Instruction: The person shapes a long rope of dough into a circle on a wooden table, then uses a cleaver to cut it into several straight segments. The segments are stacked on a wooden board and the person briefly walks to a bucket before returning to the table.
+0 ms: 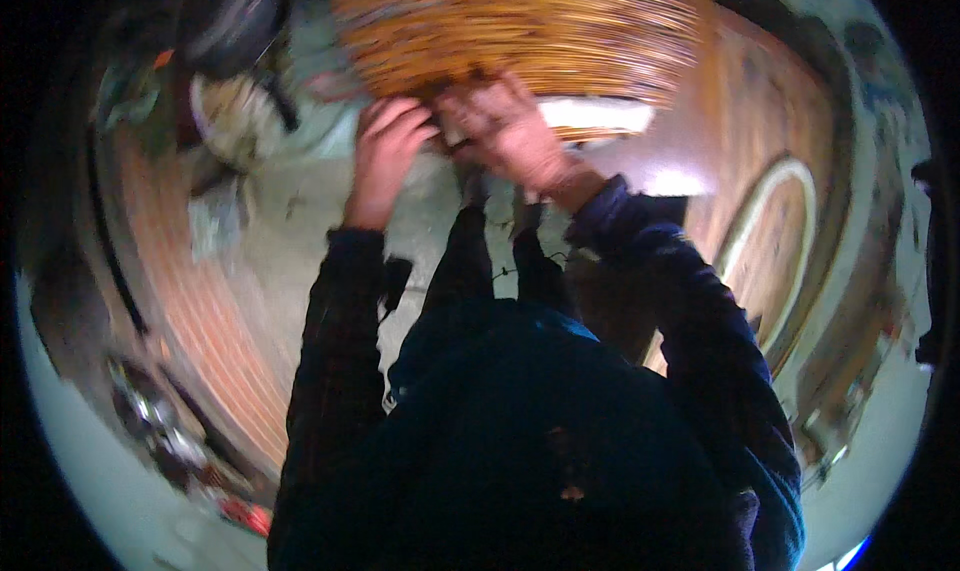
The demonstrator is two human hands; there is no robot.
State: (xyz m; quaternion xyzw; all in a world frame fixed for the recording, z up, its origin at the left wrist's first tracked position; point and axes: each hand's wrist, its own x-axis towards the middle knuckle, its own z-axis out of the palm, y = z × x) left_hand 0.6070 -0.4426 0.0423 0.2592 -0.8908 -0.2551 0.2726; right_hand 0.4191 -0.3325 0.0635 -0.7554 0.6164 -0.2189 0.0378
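A brown-orange mat or panel of many thin rods (pixel 525 30), perhaps reed or bamboo, spans the top of the view. At its near edge is my left hand (pixel 391 132), fingers bent. My right hand (pixel 510 124) lies just to the right at the same edge, its fingertips over the rods. Something small and pale shows between the hands, too blurred to name. Beside my right hand, a bright white strip (pixel 600 114) shows beneath the rods. Blur hides what the fingers grip.
To the right are a wooden surface (pixel 772 83) and a pale curved hose or tube (pixel 806 196). A dark rounded object (pixel 232 27) and a round container (pixel 232 113) stand at upper left. Reddish ribbed boards (pixel 202 293) run along the left. My legs are below, over a grey floor (pixel 300 218).
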